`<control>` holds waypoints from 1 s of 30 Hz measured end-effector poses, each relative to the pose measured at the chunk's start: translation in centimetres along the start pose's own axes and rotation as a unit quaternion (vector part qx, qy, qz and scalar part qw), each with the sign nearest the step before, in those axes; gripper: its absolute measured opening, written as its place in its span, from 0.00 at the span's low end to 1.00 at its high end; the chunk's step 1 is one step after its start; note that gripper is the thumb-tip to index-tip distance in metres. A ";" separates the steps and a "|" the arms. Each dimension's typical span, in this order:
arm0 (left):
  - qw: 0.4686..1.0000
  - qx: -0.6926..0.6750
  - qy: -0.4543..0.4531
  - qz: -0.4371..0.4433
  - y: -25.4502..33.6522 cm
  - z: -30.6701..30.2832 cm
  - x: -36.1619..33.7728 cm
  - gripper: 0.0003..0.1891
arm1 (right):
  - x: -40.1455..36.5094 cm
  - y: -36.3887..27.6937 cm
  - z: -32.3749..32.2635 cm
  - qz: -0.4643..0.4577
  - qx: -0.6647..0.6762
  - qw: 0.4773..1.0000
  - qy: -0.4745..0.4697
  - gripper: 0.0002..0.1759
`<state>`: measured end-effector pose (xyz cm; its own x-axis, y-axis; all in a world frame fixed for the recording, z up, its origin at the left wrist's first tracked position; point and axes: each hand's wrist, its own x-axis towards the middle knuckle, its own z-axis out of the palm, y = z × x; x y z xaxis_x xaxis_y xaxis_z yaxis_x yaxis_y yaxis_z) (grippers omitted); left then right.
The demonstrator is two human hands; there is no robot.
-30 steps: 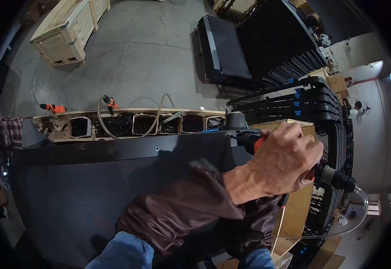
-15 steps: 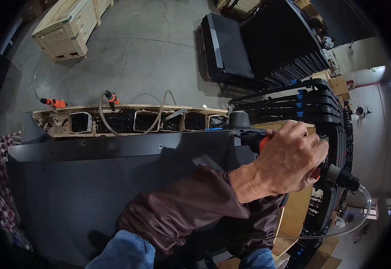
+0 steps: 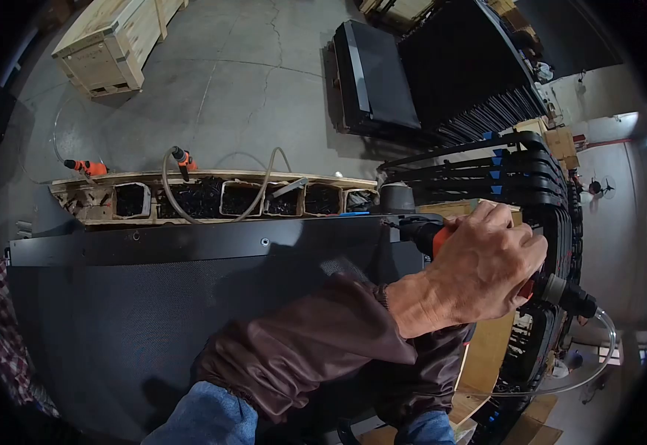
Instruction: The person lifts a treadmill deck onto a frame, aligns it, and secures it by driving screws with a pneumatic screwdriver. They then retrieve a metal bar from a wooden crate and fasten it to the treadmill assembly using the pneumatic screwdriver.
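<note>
My left hand is wrapped round an orange and black power tool, which lies level with its tip over the far right edge of a dark panel. A clear hose runs from the tool's rear end. My left forearm, in a brown sleeve, crosses over the panel. The right sleeve comes up under the left wrist, and my right hand is hidden behind the left one. Along the panel's far edge runs a dark metal strip with round holes.
Beyond the strip stands a wooden tray with bins of small black parts. Two more orange tools sit at it. A grey cup is beside its right end. Black frames are stacked right. Checkered cloth hangs left.
The checkered cloth at the left has moved lower, uncovering the panel's left corner. My left hand has shifted very slightly to the right, still round the tool.
</note>
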<state>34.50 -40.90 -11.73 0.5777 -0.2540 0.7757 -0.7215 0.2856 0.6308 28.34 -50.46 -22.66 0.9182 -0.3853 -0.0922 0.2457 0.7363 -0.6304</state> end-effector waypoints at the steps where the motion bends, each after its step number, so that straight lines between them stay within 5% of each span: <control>1: 1.000 0.000 0.001 0.000 -0.1 0.0 0.0 0.18 | 0.0 -0.1 0.0 -0.001 -0.002 1.000 0.001 0.34; 20: 0.998 0.039 -0.028 -0.031 -2.0 -0.4 0.2 0.21 | 0.9 -1.8 1.6 -0.035 -0.007 0.999 -0.002 0.33; 23: 1.000 -0.013 0.012 0.011 -2.9 -0.7 0.5 0.29 | -1.0 -3.4 3.2 -0.052 -0.002 0.999 -0.003 0.33; 24: 0.996 -0.085 0.027 0.017 -3.0 -1.2 0.5 0.32 | -1.2 -4.0 4.8 -0.102 -0.225 0.969 -0.015 0.31; 25: 0.974 -0.201 -0.011 -0.105 -2.5 -2.6 -0.1 0.37 | -0.8 -4.3 7.2 -0.148 -0.434 0.888 -0.019 0.29; 26: 0.983 -0.130 0.035 -0.126 -2.6 -4.1 -0.7 0.33 | -0.6 -4.0 6.1 -0.243 -0.476 0.842 -0.066 0.31; 28: 0.978 0.000 0.065 -0.199 -2.7 -7.2 -2.4 0.26 | -2.3 -2.8 6.2 -0.295 -0.456 0.837 -0.070 0.31; 29: 0.965 0.055 0.050 -0.252 -2.1 -8.5 -3.7 0.22 | -2.5 -3.1 5.8 -0.392 -0.545 0.739 -0.057 0.32; 30: 0.967 0.057 0.048 -0.244 -1.5 -9.2 -5.0 0.22 | -3.0 -3.3 6.7 -0.354 -0.473 0.807 -0.009 0.32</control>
<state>36.18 -31.55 -16.43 0.8884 -0.2447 0.3884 -0.3891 0.0474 0.9200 26.84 -47.98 -15.18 0.6576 -0.5086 0.5558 0.3718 -0.4225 -0.8266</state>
